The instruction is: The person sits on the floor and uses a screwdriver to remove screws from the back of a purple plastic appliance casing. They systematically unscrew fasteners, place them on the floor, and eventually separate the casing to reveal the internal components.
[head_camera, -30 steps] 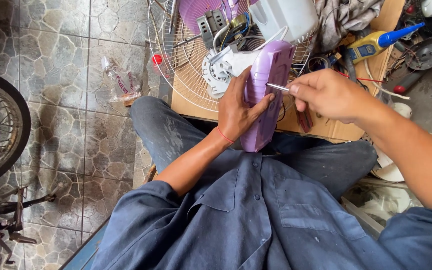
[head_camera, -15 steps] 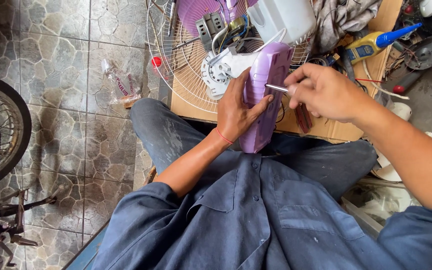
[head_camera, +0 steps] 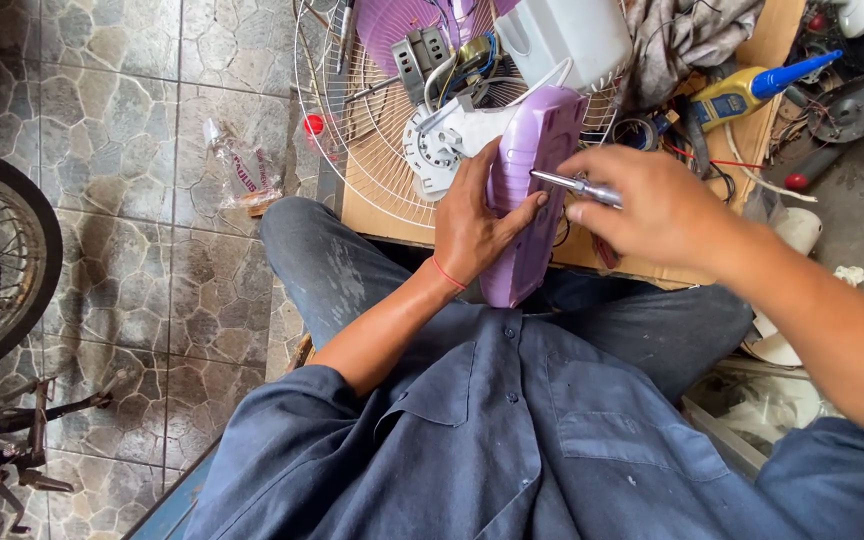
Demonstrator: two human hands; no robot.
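Between both hands, smooth lilac fan housing point(head_camera: 530, 190)

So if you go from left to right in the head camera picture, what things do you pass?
Bike wheel → clear plastic bag → left hand → purple fan housing → right hand with a metal tool → yellow bottle with a blue nozzle.

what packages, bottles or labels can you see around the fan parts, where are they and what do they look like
Clear plastic wrapper: lies crumpled on the tiled floor left of the wire fan guard, transparent with red print.
Yellow bottle: lies on the board at upper right, beyond the right hand, yellow body with a blue nozzle and a dark label.
No signs or screens in view.
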